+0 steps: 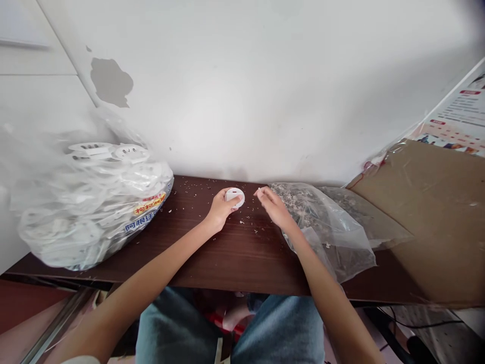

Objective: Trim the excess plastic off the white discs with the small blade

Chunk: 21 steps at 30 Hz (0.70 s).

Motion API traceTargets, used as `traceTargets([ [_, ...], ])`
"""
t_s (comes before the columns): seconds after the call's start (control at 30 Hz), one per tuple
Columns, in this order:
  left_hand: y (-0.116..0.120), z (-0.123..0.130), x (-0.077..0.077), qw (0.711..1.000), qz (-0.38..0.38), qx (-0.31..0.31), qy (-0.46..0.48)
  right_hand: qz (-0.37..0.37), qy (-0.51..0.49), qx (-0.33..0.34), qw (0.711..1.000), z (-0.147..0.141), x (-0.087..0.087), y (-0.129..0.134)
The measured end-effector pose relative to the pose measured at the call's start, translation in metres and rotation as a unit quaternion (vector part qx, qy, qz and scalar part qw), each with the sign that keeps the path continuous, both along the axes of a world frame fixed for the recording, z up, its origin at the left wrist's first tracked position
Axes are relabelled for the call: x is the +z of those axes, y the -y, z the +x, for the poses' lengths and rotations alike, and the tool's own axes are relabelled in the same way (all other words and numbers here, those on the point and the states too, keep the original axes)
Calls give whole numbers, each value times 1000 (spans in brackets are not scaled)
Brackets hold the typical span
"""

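Note:
My left hand grips a round white plastic disc with a small red mark on its top, just above the middle of the dark wood desk. My right hand is close to the disc but not touching it, its fingertips pinched on a tiny white scrap. Right behind that hand lies a clear plastic bag of grey and white flakes. Many small pale crumbs are scattered over the desk around both hands.
A large clear bag of white round plastic parts fills the desk's left end. A brown cardboard sheet leans at the right, behind a second flake bag. A white wall with peeling paint rises behind the desk. My knees are below its front edge.

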<state>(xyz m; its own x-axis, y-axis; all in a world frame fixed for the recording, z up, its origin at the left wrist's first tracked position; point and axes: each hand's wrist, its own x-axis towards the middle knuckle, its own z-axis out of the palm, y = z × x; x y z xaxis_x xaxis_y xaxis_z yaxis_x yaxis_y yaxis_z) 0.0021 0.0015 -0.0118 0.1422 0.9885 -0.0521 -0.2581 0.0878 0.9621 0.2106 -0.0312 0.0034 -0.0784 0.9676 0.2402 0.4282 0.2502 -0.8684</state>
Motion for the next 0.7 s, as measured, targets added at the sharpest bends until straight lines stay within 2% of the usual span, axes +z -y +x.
traceTargets([
  [0.1, -6, -3, -4, 999, -38, 15, 21, -27, 31, -94, 995, 18, 8, -1],
  [0.17, -9, -5, -6, 999, -38, 19, 10, -50, 103, -155, 981, 31, 11, -3],
  [0.23, -10, -6, -8, 1000, -24, 12, -9, -58, 181, -176, 966, 43, 11, -4],
  [0.37, -11, -5, -10, 998, 32, 6, -59, -39, 270, -133, 953, 57, 9, -5],
  [0.5, -10, -10, -7, 983, 107, 21, -145, -81, 288, -38, 954, 65, 12, 1],
  [0.57, -8, -14, -6, 955, 181, 16, -233, -96, 295, -12, 951, 68, 13, 3],
  [0.6, -7, -16, -5, 932, 227, 1, -283, -101, 301, -9, 948, 69, 12, 4],
  [0.7, -2, -19, -9, 838, 362, -69, -402, -110, 314, -23, 943, 70, 5, 3],
])
